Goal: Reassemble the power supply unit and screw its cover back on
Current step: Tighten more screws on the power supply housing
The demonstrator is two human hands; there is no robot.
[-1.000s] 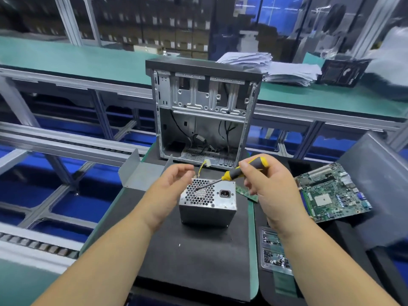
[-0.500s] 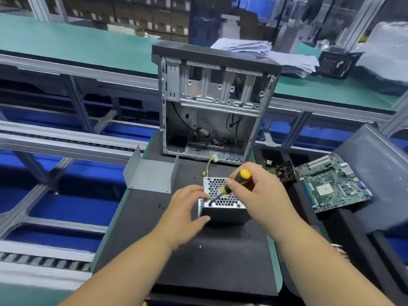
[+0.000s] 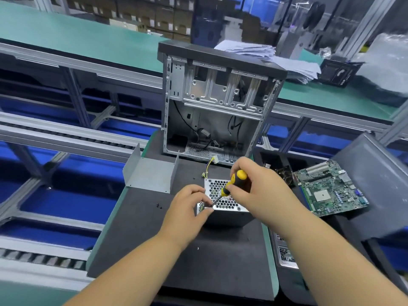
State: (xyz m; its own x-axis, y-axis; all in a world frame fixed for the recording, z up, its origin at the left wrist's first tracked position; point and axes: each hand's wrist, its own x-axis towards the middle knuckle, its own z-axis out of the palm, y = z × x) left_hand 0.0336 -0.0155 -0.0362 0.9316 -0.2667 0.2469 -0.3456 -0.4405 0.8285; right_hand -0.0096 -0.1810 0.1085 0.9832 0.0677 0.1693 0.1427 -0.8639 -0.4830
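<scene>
- Head view, nearest first: both forearms reach in over the black mat [image 3: 136, 239].
- Left hand [image 3: 187, 215] curls onto the PSU [image 3: 223, 202] at its near-left corner; fingertips pinch right at the driver tip. Probably steadying a screw there, but the screw itself is too small to tell.
- Right hand [image 3: 260, 195] wraps the yellow-black screwdriver [image 3: 231, 186], fingers closed round the handle, shaft slanting down-left to that same corner.
- PSU sits mid-mat, honeycomb vent face up, yellow wires [image 3: 210, 165] trailing off its far side.
- Step judged: driving a cover screw at the near-left corner.
- To do it well: stand the driver more upright over the hole so the bit does not cam out; press lightly, turn slowly until the thread catches, then free the left fingertips and brace the box instead.
- Spare screws [image 3: 159, 206] lie loose on the mat just left of the hand; mind the sleeve-side sweep.
- Further out: bent metal plate [image 3: 152, 175] left, motherboard [image 3: 331, 191] right, open case [image 3: 216, 100] behind.
</scene>
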